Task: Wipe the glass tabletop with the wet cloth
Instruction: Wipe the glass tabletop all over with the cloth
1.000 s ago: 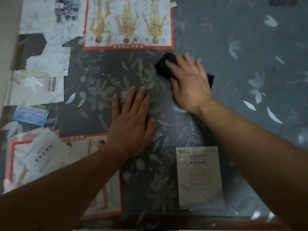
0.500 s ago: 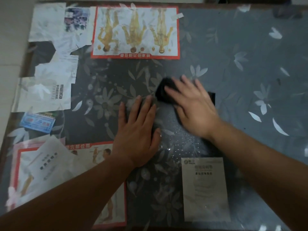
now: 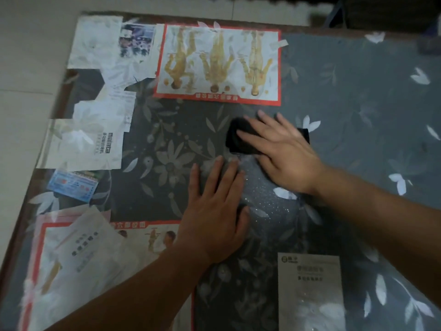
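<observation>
At nine o'clock, several white paper sheets point(image 3: 83, 144) lie under the flower-patterned glass tabletop point(image 3: 358, 96), their small print too blurred to read apart from one bold logo. Below them sits a small blue card point(image 3: 71, 185), its text also illegible. At seven o'clock a red-bordered poster with human figures point(image 3: 143, 237) is half covered by a loose white sheet point(image 3: 78, 244) and by the left forearm; its lower edge runs out of frame.

At twelve o'clock a second red-bordered chart with three yellow body figures point(image 3: 218, 64) lies upside down to the viewer.

Near the centre, the left hand point(image 3: 214, 211) rests flat on the glass, fingers spread and grasping nothing. Fine water droplets point(image 3: 267, 194) glisten on the glass between the two hands.

Just toward one o'clock from it, the right hand point(image 3: 281, 151) presses palm-down on the dark folded wet cloth point(image 3: 238, 139), fingers extended over it rather than curled around. Most of the cloth is hidden beneath the hand; only its left part and a small right corner show.

At five o'clock a white printed leaflet point(image 3: 310, 290) lies under the glass, its bottom cut off by the frame.
</observation>
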